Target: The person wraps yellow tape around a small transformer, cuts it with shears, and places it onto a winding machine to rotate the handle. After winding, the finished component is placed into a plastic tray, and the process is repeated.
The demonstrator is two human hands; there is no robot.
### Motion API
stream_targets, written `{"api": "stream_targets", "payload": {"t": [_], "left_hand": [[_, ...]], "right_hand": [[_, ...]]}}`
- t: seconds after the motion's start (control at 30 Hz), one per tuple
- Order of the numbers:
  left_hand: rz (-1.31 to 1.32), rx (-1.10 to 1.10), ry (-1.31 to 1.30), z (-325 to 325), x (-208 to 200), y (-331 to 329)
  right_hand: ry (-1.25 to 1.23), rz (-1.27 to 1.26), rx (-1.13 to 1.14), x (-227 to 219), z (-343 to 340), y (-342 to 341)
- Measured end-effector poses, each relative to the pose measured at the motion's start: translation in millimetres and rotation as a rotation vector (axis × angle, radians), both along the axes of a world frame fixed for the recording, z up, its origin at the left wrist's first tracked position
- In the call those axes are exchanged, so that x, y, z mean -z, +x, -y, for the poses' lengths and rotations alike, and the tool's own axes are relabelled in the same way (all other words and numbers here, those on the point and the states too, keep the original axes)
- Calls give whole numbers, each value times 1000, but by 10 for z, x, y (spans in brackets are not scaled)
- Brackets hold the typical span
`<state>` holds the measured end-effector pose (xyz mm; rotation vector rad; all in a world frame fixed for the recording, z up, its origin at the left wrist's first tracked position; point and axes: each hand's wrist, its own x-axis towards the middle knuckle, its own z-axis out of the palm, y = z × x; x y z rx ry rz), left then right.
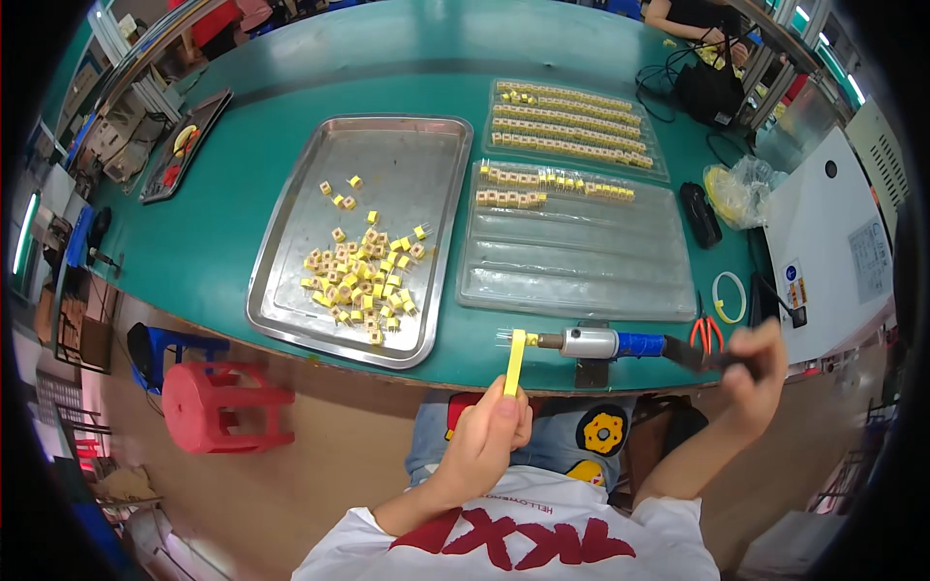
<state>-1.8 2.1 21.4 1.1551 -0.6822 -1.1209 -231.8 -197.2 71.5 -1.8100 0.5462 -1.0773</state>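
Pinching a yellow strip (516, 364) between thumb and finger, my left hand (496, 421) is nearly closed just off the near edge of the green surface (213, 242). The strip runs straight up from my fingertips to a small yellow component (531, 340) just beyond them — its thin metal pins point left. That component sits on the tip of a silver-and-blue tool (589, 342), which lies between my two hands. My right hand (760, 385) is at the tool's other end, partly curled beside the dark handle (690, 354); it is blurred, so I cannot tell whether its fingers have hold of it.

Ahead and to the left of my left hand, a metal tray (387, 160) bears a loose pile of yellow components (363, 276). Straight ahead, beyond the tool, is a clear tray (581, 257) with components along its far rows, and farther off another tray (562, 160) holds longer rows. Near my right hand — just beyond it, to the left — lie red-handled pliers (707, 335), with a pale ring (716, 290) past them.
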Motion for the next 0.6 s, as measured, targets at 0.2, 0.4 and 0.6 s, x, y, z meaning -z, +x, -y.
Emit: {"api": "stream_targets", "payload": {"t": [0.2, 0.4, 0.6], "left_hand": [[78, -48, 5, 64, -64, 39], [26, -42, 45, 109, -39, 51], [1, -26, 15, 105, -44, 62]], "right_hand": [[26, -268, 133, 227, 307, 535], [-99, -517, -648, -72, 343, -54], [240, 7, -42, -44, 353, 334]]}}
